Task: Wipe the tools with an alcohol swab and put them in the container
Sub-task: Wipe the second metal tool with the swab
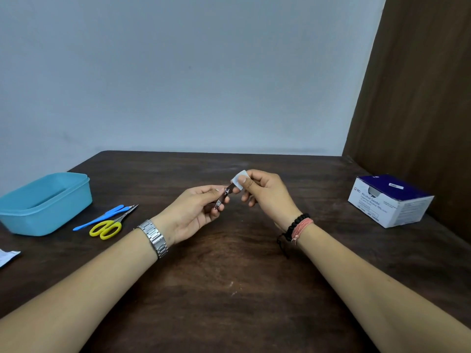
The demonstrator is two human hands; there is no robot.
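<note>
My left hand (196,212) grips a small metal nail clipper (223,198) above the middle of the dark wooden table. My right hand (265,191) pinches a white alcohol swab (240,179) folded over the clipper's far tip. A light blue plastic container (40,203) sits at the left, and nothing shows inside it. Beside it lie yellow-handled scissors (109,225) and a blue-handled tool (102,217).
A white and purple box of alcohol swabs (390,200) stands at the right, near a brown wall panel (420,98). A torn white wrapper (7,257) lies at the left edge. The table's far edge meets a pale wall.
</note>
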